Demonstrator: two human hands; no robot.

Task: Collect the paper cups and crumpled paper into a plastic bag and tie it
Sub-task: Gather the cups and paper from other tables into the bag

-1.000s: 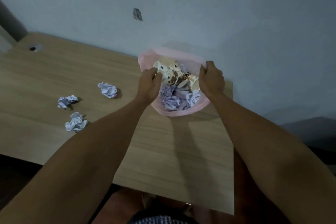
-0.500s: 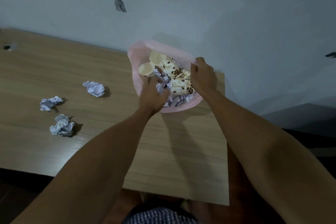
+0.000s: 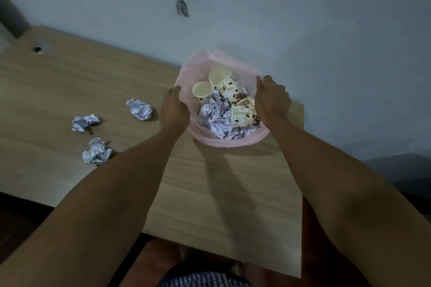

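Big wooden table [image 3: 70, 91] takes up most of the view, pushed up against a pale wall [image 3: 303, 18] that has a small dark mark [image 3: 182, 8] on it. Over at the far right corner of the table sits the pink plastic bag [image 3: 224, 141], mouth wide open, with paper cups [image 3: 229, 87] printed with brown beans and a heap of crumpled paper [image 3: 217, 116] already inside. The left hand [image 3: 173, 109] is on the left side of the bag's rim and the right hand [image 3: 271, 98] on the right side; both look like they're holding the edge, fingers curled round the plastic, though the thin film makes it hard to see exactly. Three loose paper balls are out on the table left of the bag: one [image 3: 140, 109] close to the left hand, one [image 3: 84, 122] farther left, one [image 3: 96, 151] nearer the front edge. Tiny cable hole [image 3: 39, 48] way off at the far left.
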